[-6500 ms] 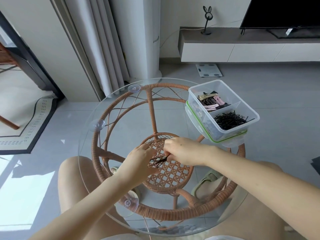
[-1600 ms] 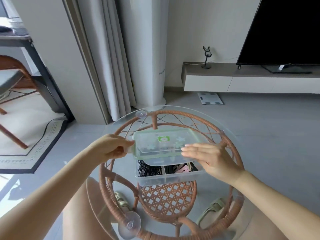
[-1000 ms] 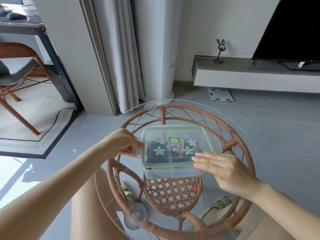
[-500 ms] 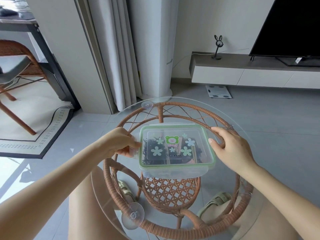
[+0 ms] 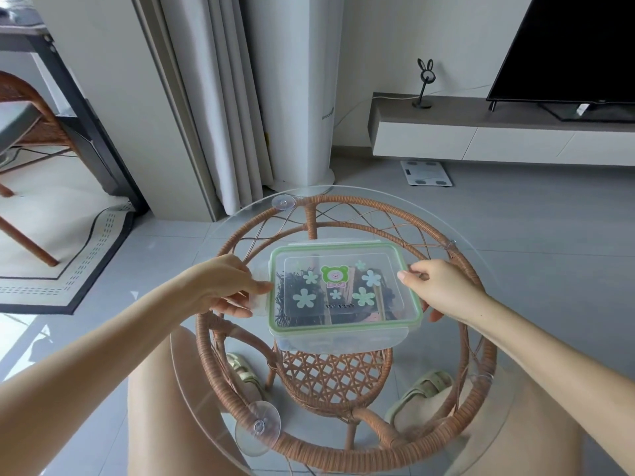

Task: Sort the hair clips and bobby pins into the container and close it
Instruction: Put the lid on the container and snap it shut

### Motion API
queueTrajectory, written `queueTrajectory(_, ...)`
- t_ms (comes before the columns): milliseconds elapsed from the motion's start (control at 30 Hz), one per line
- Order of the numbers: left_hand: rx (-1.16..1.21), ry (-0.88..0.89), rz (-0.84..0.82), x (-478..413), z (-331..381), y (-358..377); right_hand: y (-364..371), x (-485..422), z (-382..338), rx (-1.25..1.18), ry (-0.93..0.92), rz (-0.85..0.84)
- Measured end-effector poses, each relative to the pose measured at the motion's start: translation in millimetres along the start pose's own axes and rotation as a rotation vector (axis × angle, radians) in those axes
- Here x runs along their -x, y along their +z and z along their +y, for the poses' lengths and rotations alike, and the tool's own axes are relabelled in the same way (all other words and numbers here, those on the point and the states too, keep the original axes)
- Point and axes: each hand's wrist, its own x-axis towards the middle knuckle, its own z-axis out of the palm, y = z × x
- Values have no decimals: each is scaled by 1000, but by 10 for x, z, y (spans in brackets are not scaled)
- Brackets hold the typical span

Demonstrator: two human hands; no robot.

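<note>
A clear plastic container [image 5: 343, 340] stands in the middle of the round glass table [image 5: 488, 228]. Its green-rimmed lid [image 5: 343, 290] with flower and bear stickers lies flat on top. Through the lid I see black bobby pins [image 5: 292, 304] on the left and hair clips [image 5: 371, 314] on the right. My left hand [image 5: 233, 290] grips the clear latch flap on the lid's left side. My right hand [image 5: 443, 286] grips the lid's right edge, thumb under the rim.
The glass top rests on a rattan frame [image 5: 343, 207] with suction cups [image 5: 257, 431]. My knees and sandals show beneath the glass. A curtain [image 5: 213, 97], a TV console [image 5: 498, 132], a floor scale [image 5: 426, 173] and a rattan chair [image 5: 24, 132] stand around.
The pins went into the container. It was brought to the table's middle and the lid laid on it. My right hand moved from the lid's front edge to its right side.
</note>
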Motion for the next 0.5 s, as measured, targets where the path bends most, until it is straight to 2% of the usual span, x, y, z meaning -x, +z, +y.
queueTrajectory(100, -257, 43, 65, -8, -15, -5, -55, 21, -68, 306, -43, -23)
queueTrajectory(167, -549, 115, 134, -1, 11, 66, -65, 8, -120, 435, -76, -10)
queueTrajectory(233, -821, 146, 126, 49, 55, 182, -61, -2, -155, 445, -71, -36)
queueTrajectory(300, -1000, 214, 88, 71, 67, 295, -68, -1, -171, 349, -12, -104)
queueTrajectory(367, -1016, 272, 86, 68, 67, 352, -110, -23, -162, 232, 38, -175)
queueTrajectory(500, -871, 287, 81, -2, 13, 335, -178, -116, -89, -26, 47, -305)
